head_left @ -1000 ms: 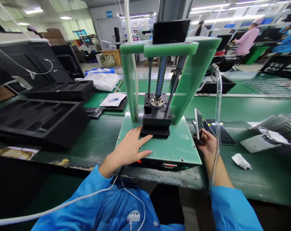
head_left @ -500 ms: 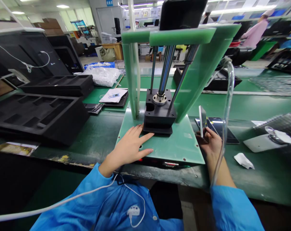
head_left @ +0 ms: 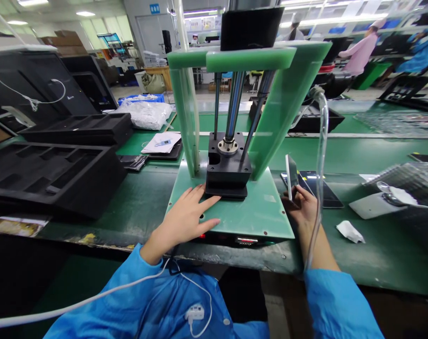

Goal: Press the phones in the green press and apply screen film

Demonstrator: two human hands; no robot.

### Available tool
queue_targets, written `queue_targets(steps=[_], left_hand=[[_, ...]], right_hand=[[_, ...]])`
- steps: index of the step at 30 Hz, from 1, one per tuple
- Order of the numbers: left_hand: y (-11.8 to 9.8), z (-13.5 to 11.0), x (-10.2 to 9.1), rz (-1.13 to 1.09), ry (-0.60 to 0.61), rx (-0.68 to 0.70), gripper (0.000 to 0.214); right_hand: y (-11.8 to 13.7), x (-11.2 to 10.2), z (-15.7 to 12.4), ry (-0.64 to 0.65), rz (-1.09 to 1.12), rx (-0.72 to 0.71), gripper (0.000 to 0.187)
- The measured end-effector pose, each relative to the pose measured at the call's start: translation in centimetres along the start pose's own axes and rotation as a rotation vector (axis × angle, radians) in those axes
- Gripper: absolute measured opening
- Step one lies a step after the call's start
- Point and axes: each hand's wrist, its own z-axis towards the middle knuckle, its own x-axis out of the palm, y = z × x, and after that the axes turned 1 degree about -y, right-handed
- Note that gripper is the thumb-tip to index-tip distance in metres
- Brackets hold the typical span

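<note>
A green press with metal rods stands in front of me, its black pressing block (head_left: 228, 172) down at the light green base plate (head_left: 256, 212). Spread flat on that plate, my left hand (head_left: 185, 214) touches or nearly touches the lower left edge of the block with its fingertips. Right of the press, my right hand (head_left: 305, 207) grips a thin phone-like device (head_left: 291, 176), tilted up on its edge with a pale rim. Behind that hand a dark glass panel (head_left: 322, 188) lies on the bench. A clear hose (head_left: 322, 155) hangs in front of my right wrist.
Black foam trays (head_left: 54, 174) are stacked at the left. Papers (head_left: 162, 142) and a bagged bundle (head_left: 143, 113) lie farther back. On the right are a white bottle-like item (head_left: 369, 205), a crumpled tissue (head_left: 350, 231) and bubble wrap (head_left: 415, 188). People work in the background.
The whole view has shifted slightly, so the scene sits farther left. My left hand stays by the block, and my right hand still holds the device at about the same tilt.
</note>
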Motion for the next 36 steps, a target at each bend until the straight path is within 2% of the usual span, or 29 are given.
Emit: queue_targets(steps=[6,17,30,36], left_hand=[[-0.1,-0.1,-0.1,0.006,-0.005,-0.003,0.059],[-0.1,-0.1,-0.2,0.004,-0.007,-0.006,0.058],[-0.1,-0.1,-0.1,0.0,-0.016,0.008,0.058],[-0.1,0.0,0.0,0.027,-0.027,0.033,0.058]], right_hand=[[0.3,0.6,-0.6,-0.047,-0.004,0.047,0.014],[0.6,1.2,-1.2,-0.059,0.016,0.066,0.014],[0.5,1.0,-1.0,-0.048,0.004,0.036,0.018],[0.6,1.2,-1.4,-0.001,-0.011,0.023,0.02]])
